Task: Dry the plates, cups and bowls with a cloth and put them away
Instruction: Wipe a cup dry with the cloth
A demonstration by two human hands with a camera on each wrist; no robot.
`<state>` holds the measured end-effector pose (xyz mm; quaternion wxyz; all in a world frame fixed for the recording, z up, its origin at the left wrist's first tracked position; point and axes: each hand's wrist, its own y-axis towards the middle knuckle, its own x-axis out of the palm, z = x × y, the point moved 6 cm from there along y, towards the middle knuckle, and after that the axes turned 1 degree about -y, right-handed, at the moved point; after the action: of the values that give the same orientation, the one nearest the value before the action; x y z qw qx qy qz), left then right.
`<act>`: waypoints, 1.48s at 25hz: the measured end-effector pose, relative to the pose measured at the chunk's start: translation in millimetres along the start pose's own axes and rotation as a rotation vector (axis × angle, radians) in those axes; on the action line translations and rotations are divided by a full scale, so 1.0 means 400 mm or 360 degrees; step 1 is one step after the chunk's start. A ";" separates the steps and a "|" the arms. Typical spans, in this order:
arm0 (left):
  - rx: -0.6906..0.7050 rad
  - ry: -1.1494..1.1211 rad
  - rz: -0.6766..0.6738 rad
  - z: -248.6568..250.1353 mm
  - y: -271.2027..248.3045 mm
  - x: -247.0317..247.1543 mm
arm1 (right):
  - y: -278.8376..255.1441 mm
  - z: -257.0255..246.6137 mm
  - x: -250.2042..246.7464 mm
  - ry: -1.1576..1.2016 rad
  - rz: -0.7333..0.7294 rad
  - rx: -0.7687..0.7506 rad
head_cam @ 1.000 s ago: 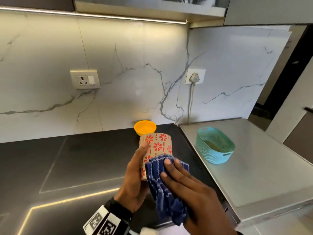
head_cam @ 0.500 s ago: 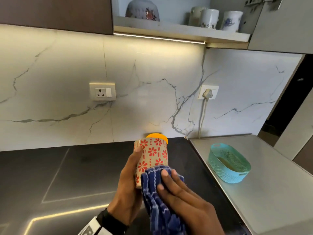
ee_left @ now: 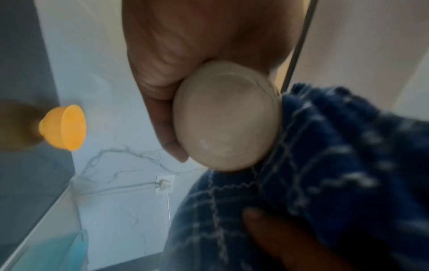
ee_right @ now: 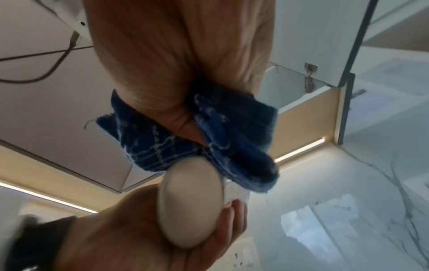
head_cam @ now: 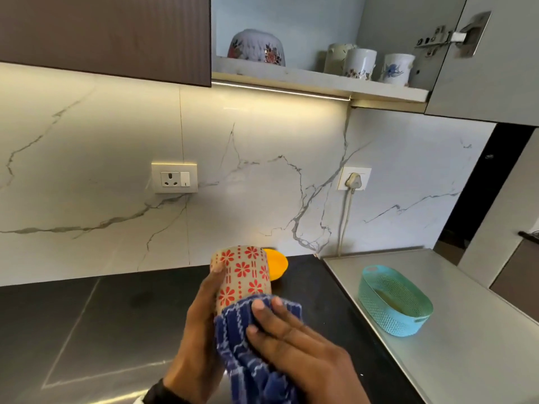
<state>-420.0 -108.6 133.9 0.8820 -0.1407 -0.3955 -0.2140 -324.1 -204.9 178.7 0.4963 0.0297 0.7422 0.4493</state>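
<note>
A beige cup (head_cam: 243,274) with red flower prints is held upright above the dark counter (head_cam: 102,322). My left hand (head_cam: 201,325) grips its side, thumb up along the wall. Its plain base (ee_left: 226,117) shows in the left wrist view and its base (ee_right: 191,203) in the right wrist view. My right hand (head_cam: 291,342) holds a blue checked cloth (head_cam: 242,342) against the cup's lower right side, fingers spread over the cloth. The cloth (ee_left: 325,174) hangs down below the cup.
An orange bowl (head_cam: 277,265) sits on the counter behind the cup, by the marble wall. A teal mesh basket (head_cam: 393,301) stands on the grey surface (head_cam: 466,330) to the right. The open cupboard shelf (head_cam: 320,83) above holds a flowered bowl (head_cam: 256,48) and three mugs (head_cam: 361,64).
The head view has tilted upward, bringing the open cupboard shelf into sight. Cup and both hands have risen a little; the grips are the same.
</note>
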 end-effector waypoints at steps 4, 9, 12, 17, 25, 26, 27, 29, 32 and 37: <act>0.0151 0.0192 0.0053 -0.012 -0.022 0.018 | 0.086 0.065 -0.045 0.0261 0.0246 0.0289; 0.0051 0.0073 -0.0056 0.010 -0.012 0.004 | -0.009 0.003 -0.022 0.0368 0.0204 0.0216; -0.0003 0.0044 -0.0125 0.003 -0.017 0.000 | -0.055 -0.025 -0.016 0.0405 0.0329 0.0195; 0.0035 -0.0005 -0.0259 -0.044 -0.042 0.025 | 0.002 0.045 -0.073 0.0602 0.0513 0.0465; -0.0056 0.0113 -0.0233 -0.049 -0.048 0.009 | -0.139 -0.070 -0.044 0.0353 0.0421 0.0315; -0.0032 0.0129 -0.0272 -0.049 -0.048 0.011 | -0.136 -0.069 -0.047 0.0331 0.0426 0.0313; -0.0024 0.0144 -0.0304 -0.052 -0.049 0.022 | -0.131 -0.069 -0.051 0.0308 0.0433 0.0309; 0.0019 0.0207 -0.0278 -0.050 -0.047 0.037 | -0.131 -0.067 -0.064 0.0278 0.0460 0.0305; 0.0031 0.0335 -0.0177 -0.049 -0.042 0.028 | -0.140 -0.064 -0.073 0.0231 0.0457 0.0287; -0.0117 0.0436 -0.0232 -0.062 -0.060 0.017 | -0.141 -0.073 -0.056 0.0175 0.0396 0.0269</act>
<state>-412.0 -141.4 124.9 0.9041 -0.1134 -0.2726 -0.3089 -312.5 -268.1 158.5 0.3912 0.1384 0.7939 0.4443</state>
